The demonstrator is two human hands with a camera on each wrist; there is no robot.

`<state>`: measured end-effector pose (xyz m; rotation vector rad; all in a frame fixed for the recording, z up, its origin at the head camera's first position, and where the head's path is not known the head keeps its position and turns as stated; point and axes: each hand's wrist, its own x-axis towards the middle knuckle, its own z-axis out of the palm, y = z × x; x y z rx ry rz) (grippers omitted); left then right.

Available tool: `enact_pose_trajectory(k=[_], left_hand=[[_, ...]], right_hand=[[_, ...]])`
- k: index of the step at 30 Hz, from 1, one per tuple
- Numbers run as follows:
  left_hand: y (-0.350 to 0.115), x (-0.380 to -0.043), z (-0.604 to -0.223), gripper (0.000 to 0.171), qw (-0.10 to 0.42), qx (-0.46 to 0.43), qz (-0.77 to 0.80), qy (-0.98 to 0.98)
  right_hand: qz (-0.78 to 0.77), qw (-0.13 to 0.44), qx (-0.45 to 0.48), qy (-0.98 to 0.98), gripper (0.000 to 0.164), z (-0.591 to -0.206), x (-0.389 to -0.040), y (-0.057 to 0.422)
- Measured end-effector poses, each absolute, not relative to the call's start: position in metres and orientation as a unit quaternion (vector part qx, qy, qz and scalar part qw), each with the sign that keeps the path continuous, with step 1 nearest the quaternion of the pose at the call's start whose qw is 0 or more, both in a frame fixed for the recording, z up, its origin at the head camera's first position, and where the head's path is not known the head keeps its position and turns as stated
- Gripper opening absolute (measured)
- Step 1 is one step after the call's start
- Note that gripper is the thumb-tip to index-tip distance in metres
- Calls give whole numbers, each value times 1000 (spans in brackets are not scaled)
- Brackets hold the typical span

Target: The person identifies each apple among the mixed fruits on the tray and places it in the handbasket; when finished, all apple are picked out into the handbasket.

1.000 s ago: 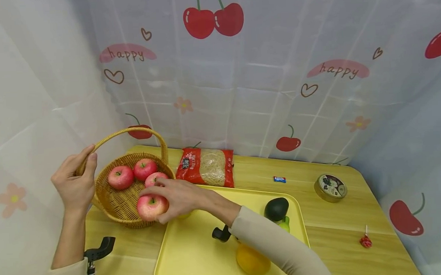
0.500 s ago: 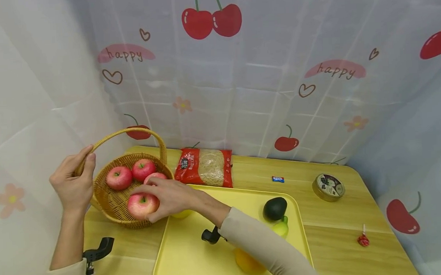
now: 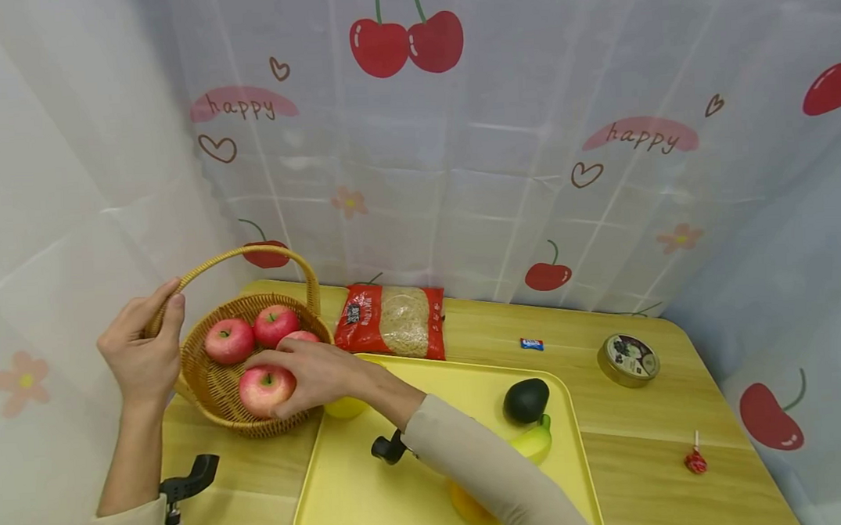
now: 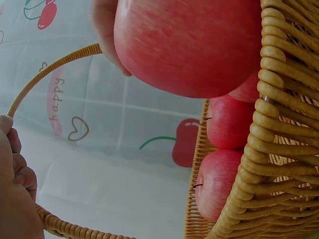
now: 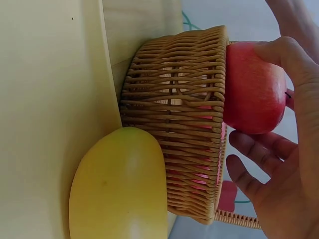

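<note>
My left hand (image 3: 142,347) grips the side of the arched handle (image 3: 254,250) of a wicker basket (image 3: 218,389). An apple (image 3: 262,392) is held in my right hand (image 3: 321,374), over the front right part of the basket. In the right wrist view, the thumb and fingers span this apple (image 5: 251,89) at the basket's rim. Two red apples lie at the back of the basket, one left (image 3: 228,341) and one right (image 3: 275,324). Another apple (image 3: 300,337) is partly hidden behind my right hand. The left wrist view shows the held apple (image 4: 189,47) large, above the rim.
A yellow tray (image 3: 374,484) bears a yellow fruit (image 5: 119,189) beside the basket, an avocado (image 3: 527,401), a banana (image 3: 534,443) and a partly hidden orange-yellow fruit (image 3: 468,505). Around it lie a red food packet (image 3: 395,321), a small blue wrapper (image 3: 532,344), a round tin (image 3: 629,359) and a lollipop (image 3: 695,461).
My right hand has moved left with the apple, farther over the basket. The sleeve's shift uncovers more of the banana. My left hand stays on the handle.
</note>
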<state>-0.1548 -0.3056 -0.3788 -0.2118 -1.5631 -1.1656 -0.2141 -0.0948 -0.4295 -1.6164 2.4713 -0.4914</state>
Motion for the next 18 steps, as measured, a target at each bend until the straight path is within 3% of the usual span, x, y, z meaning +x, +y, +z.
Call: enact_pose_trajectory(k=[11,18], left_hand=[[-306,-156,-379,15,559,-90,-490,-663],[-306,-156,-380,15,559,-97,-495,-658]], right_hand=[[-171,108,-527,826,69,-430,-219,-108],[-156,94,-523,832,71,-432,-223,-117]])
